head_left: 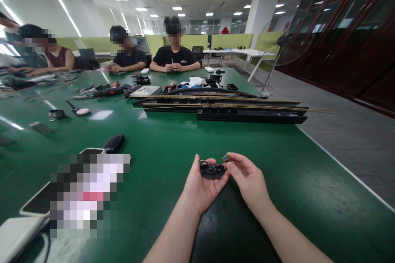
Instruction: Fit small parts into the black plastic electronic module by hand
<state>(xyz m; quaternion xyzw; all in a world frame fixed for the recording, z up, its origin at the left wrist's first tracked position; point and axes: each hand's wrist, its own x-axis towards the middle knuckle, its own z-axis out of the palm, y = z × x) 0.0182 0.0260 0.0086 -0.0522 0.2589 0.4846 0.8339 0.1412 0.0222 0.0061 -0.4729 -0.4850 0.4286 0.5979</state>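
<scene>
My left hand (202, 189) is turned palm up above the near part of the green table (148, 172). In its fingers lies a small black device (212, 170), which looks like an opened casing with fine metal parts on top. My right hand (248, 176) is at the right end of this device, thumb and forefinger pinched together. Between those fingertips shows a small bluish piece (226, 158), too small to name. Whether it is joined to the black device I cannot tell.
Long black rails (253, 117) with thin brass-coloured rods lie across the table ahead. A phone-like device (40, 197), partly blurred out, is on the left. A pen-like tool (72, 107), a small tin (56, 114) and a white oval piece (82, 111) lie farther back. Several people sit beyond.
</scene>
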